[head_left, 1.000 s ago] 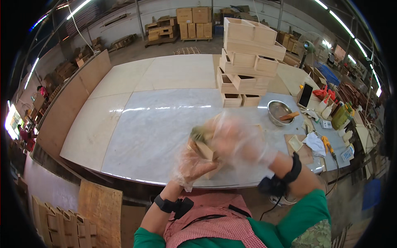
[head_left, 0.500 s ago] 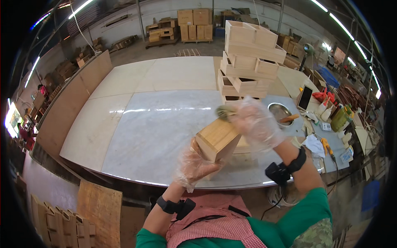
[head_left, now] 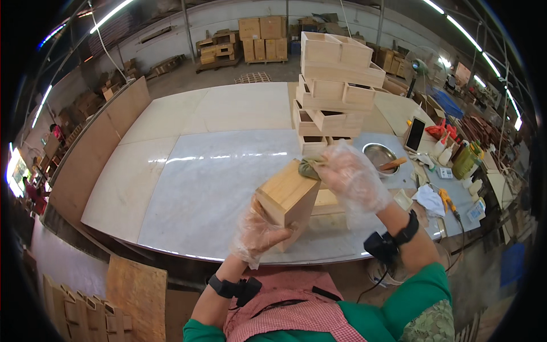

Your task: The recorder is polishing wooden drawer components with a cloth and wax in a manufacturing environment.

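Note:
My left hand (head_left: 257, 231), in a clear plastic glove, grips a wooden box (head_left: 289, 191) from its left side and underneath. The box is tilted above the table, and its upper face looks darker and yellower than the pale stacked boxes. My right hand (head_left: 354, 175), also gloved, pinches a greenish-grey cloth (head_left: 309, 167) and presses it on the far right corner of the box. Right of that hand stands a round metal bowl (head_left: 378, 155) with a wooden-handled tool (head_left: 393, 164) resting in it. Another pale wooden piece (head_left: 326, 200) lies partly hidden behind the held box.
A tall stack of pale wooden boxes (head_left: 336, 85) rises beyond my hands. At the right are a phone (head_left: 415, 134), white bottles (head_left: 445, 153), a green jar (head_left: 467, 161), a white cloth (head_left: 429, 199) and a yellow corded tool (head_left: 448, 203). A wooden board (head_left: 97, 148) borders the table's left side.
The cloth in my right hand has moved slightly nearer along the box to its far right corner. The box is turned a little and sits slightly further left in the picture; the whole view has shifted.

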Tool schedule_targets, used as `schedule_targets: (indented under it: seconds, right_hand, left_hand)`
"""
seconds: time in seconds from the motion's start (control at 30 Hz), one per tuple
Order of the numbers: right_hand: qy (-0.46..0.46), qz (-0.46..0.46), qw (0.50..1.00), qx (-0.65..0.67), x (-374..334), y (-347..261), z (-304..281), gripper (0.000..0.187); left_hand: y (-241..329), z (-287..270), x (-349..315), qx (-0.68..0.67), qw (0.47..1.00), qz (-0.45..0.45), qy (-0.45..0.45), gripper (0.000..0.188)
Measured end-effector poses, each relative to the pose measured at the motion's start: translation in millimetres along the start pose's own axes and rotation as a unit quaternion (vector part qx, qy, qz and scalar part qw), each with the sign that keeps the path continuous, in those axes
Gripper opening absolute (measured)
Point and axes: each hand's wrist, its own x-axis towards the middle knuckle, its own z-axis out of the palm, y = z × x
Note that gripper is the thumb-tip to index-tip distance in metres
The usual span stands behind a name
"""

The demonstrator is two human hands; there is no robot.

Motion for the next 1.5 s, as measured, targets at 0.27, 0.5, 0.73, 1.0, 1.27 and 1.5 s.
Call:
schedule_targets:
  seconds: [0.27,0.5,0.73,1.0,1.27,1.5]
  right_hand:
    - [-0.082,0.145,0.947,0.274,28.2,-16.5,22.5,0.022]
    - [-0.194,0.023,0.966,0.171,58.7,-54.1,8.1,0.017]
    - [-0.022,0.08,0.945,0.316,15.0,-61.6,4.9,0.021]
    - [-0.017,0.135,0.988,0.076,-30.1,-55.6,24.0,0.028]
    - [0.023,0.308,0.911,0.272,-30.6,-54.2,20.1,0.026]
    - [0.146,0.458,0.826,0.294,-94.7,-21.9,-10.0,0.023]
  left_hand:
    - [2.8,3.7,-2.4,0.079,0.997,-0.016,0.007,0.088]
    - [-15.1,-2.9,-6.1,0.189,0.982,-0.02,-0.007,0.089]
    - [-5.3,0.1,-4.9,0.059,0.998,0.012,0.02,0.083]
    - [3.3,5.8,-1.7,0.121,0.992,-0.017,0.019,0.078]
    - [4.9,5.0,-3.2,0.085,0.996,0.001,-0.007,0.083]
    - [91.9,34.0,34.5,0.379,0.907,-0.053,-0.174,0.067]
